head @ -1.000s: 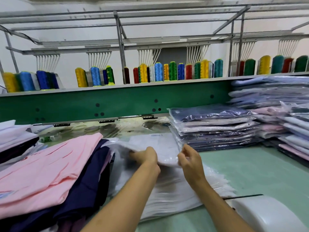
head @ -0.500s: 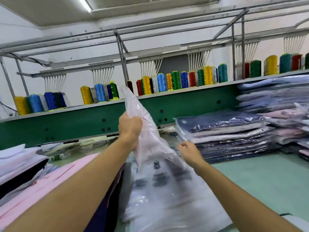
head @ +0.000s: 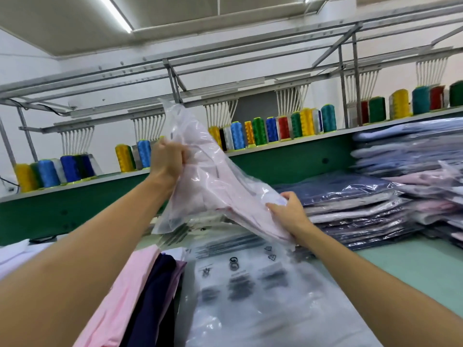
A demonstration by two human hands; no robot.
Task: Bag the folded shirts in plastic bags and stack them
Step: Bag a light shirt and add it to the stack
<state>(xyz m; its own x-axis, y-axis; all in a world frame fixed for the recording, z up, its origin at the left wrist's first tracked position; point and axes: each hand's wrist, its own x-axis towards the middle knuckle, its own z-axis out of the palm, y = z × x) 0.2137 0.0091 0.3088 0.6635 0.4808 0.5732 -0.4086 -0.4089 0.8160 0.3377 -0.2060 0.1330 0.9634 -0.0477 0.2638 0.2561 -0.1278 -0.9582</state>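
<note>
I hold a clear plastic bag (head: 215,186) up in the air, slanting from upper left to lower right. My left hand (head: 167,162) grips its upper part. My right hand (head: 288,214) grips its lower edge. The bag looks pale pink; whether a shirt is inside I cannot tell. Below it lies a pile of flat printed plastic bags (head: 250,296). Folded unbagged shirts (head: 140,296), pink and navy, lie to the left. Bagged shirts (head: 350,209) are stacked on the right.
A taller pile of bagged shirts (head: 413,171) fills the far right. Behind runs a green machine beam (head: 275,164) with a shelf of coloured thread cones (head: 275,126). Pale green table (head: 413,266) shows at the right. White cloth (head: 12,254) lies far left.
Both hands lifted one bag off the flat pile. My left hand rose high with it while my right stayed lower. The camera tilted upward.
</note>
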